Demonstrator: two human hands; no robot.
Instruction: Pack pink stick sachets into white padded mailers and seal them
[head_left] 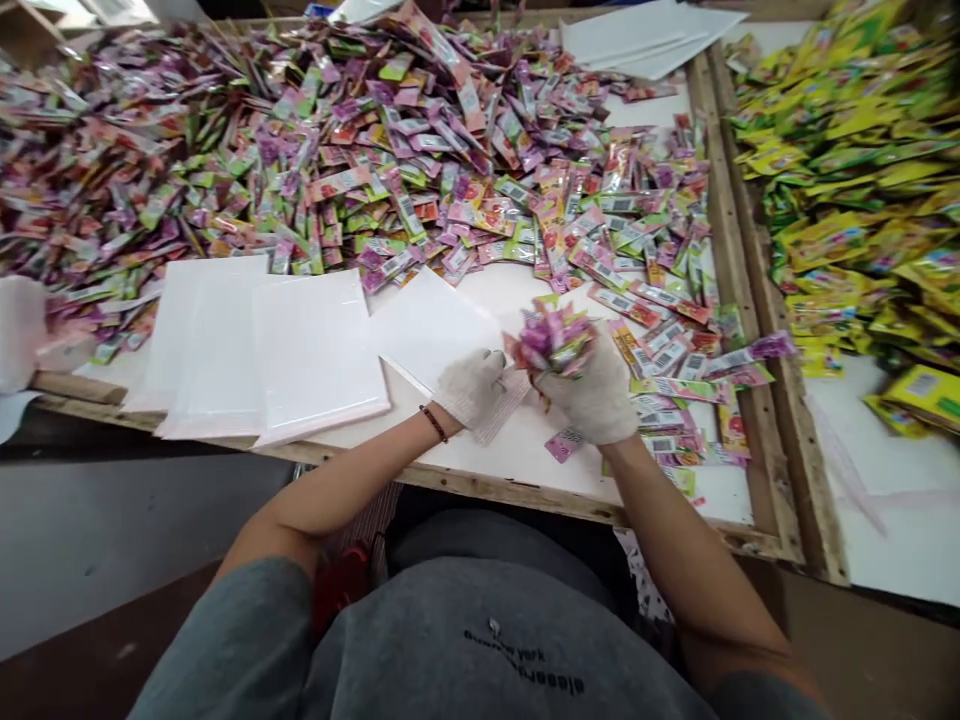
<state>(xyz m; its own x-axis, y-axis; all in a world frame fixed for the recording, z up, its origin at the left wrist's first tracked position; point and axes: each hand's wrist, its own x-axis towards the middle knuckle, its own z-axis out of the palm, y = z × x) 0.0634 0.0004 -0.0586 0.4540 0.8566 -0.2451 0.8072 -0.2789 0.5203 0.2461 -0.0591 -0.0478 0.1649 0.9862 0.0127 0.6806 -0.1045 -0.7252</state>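
Note:
Both my hands wear white knit gloves. My right hand (598,393) is closed around a bunch of small pink and purple sachets (553,340), held upright just above the white table (517,455). My left hand (471,385) sits right beside it, fingers curled against the bunch and on a clear plastic bag (504,405) lying under both hands. One loose pink sachet (564,443) lies on the table below my right hand.
A huge heap of sachets (360,150) covers the far table. Stacks of white plastic bags (247,345) lie at the left near the edge. A wooden rail (739,300) divides off a pile of yellow-green packets (855,160) on the right.

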